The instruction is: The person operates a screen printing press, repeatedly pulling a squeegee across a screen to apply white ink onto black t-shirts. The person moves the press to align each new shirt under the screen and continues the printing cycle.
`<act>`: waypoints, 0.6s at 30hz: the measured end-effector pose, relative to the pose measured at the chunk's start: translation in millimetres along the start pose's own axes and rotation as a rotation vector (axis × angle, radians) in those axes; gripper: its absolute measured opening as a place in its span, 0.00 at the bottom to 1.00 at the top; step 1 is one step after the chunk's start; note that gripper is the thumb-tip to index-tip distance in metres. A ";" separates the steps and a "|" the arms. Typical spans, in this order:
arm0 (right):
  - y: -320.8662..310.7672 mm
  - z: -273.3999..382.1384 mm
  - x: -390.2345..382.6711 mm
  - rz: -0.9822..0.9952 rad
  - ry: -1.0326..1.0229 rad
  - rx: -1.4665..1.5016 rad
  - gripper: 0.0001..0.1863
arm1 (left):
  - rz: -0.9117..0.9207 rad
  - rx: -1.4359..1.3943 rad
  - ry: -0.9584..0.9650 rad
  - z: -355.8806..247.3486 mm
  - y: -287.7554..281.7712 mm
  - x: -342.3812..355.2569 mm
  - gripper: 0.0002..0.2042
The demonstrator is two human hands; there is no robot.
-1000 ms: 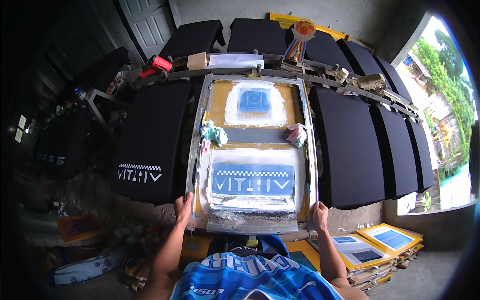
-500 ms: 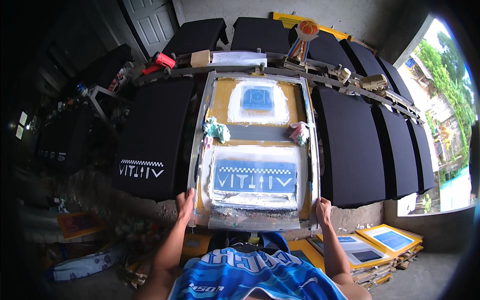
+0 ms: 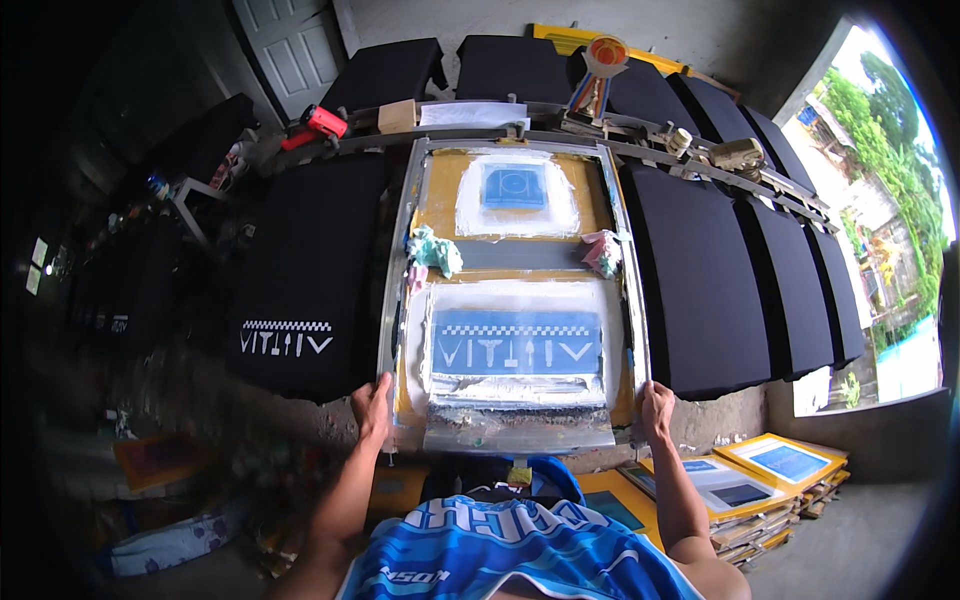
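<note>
A metal-edged screen printing frame (image 3: 392,325) lies lengthwise in front of me. My left hand (image 3: 371,408) is closed around its near left side, and my right hand (image 3: 657,410) grips the near right side. On the mesh are two blue stencil areas: a small one (image 3: 515,187) far off and a wide one (image 3: 516,343) nearer, with a checkered band and tool shapes. White ink surrounds both. A wide squeegee (image 3: 520,428) rests across the near end, untouched. A green crumpled cloth (image 3: 434,252) and a pink one (image 3: 601,254) sit at the frame's middle edges.
Black shirts on boards flank the frame, one (image 3: 310,270) at left with a white print, another (image 3: 695,280) at right. Along the rail behind stand a red heat gun (image 3: 324,122), a small box (image 3: 397,117) and a trophy (image 3: 601,75). Spare screens (image 3: 790,460) are stacked lower right.
The frame's near end looks wider and slightly higher, as if lifted a little. Both hands keep their grip; the right one has shifted slightly rightward. The view has turned slightly.
</note>
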State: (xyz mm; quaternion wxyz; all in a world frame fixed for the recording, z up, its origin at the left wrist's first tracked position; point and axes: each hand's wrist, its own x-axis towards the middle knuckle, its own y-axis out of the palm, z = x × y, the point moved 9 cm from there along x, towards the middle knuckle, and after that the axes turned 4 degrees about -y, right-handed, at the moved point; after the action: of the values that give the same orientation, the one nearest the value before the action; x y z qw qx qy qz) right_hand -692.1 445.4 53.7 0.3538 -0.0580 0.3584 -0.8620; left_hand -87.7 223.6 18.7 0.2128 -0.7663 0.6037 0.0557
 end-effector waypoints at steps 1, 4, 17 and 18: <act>5.1 -9.1 39.5 0.021 0.043 -0.034 0.22 | -0.007 -0.009 0.012 -3.7 33.7 17.2 0.22; 12.0 -2.8 187.5 -0.007 -0.004 -0.007 0.22 | -0.004 0.026 -0.017 -31.9 152.9 91.7 0.22; 190.9 73.0 210.1 -0.019 -0.015 0.021 0.22 | 0.010 -0.041 -0.056 -28.7 92.1 267.0 0.23; 197.0 75.3 205.9 -0.015 -0.016 0.022 0.22 | 0.003 -0.042 -0.056 -28.8 85.9 270.5 0.23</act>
State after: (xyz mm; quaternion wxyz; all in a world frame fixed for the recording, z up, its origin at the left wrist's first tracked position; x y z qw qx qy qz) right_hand -706.4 170.7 -52.3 0.3506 -0.0635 0.3456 -0.8681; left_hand -102.5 -47.1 -70.1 0.2134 -0.7679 0.5972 0.0902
